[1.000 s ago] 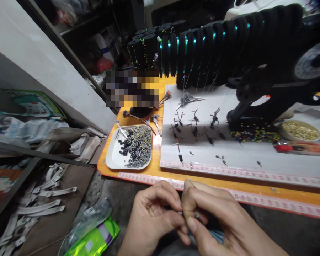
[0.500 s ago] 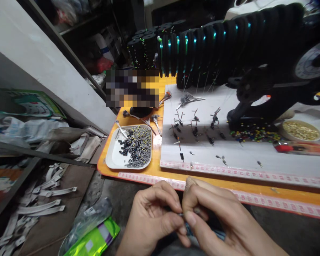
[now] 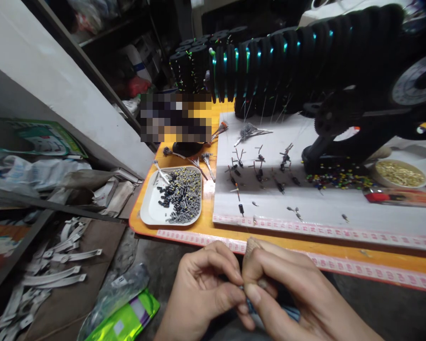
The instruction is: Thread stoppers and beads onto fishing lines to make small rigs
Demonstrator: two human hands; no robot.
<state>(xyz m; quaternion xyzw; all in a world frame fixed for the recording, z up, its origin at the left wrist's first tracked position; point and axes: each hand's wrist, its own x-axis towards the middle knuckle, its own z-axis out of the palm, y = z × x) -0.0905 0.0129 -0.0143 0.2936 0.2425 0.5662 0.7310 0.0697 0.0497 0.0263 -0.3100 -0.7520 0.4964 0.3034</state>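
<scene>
Low in front of the table edge, my left hand [image 3: 208, 286] and my right hand [image 3: 291, 286] meet with fingertips pinched together. A tiny greyish piece shows between them, but the fingers hide most of it and its kind cannot be made out. Beige wrapping covers one finger of my right hand. Beyond them, several small black cylinders with thin wires [image 3: 259, 175] lie in rows on a white board [image 3: 326, 208]. A white tray [image 3: 147, 208] to the left holds many small grey and black cylindrical pieces [image 3: 182, 194].
A black rack of spools [image 3: 287, 57] with threads hanging down stands over the board. Coloured beads [image 3: 337, 180], a bowl of gold-coloured bits [image 3: 401, 173] and a red-handled tool [image 3: 376, 195] lie right. Measuring tape [image 3: 369, 267] lines the orange table [image 3: 209, 208]. Wire bundles [image 3: 208, 163] lie behind the tray.
Both hands stay pinched in nearly the same place, with only a very slight shift of the fingers. The things on the table look unchanged.
</scene>
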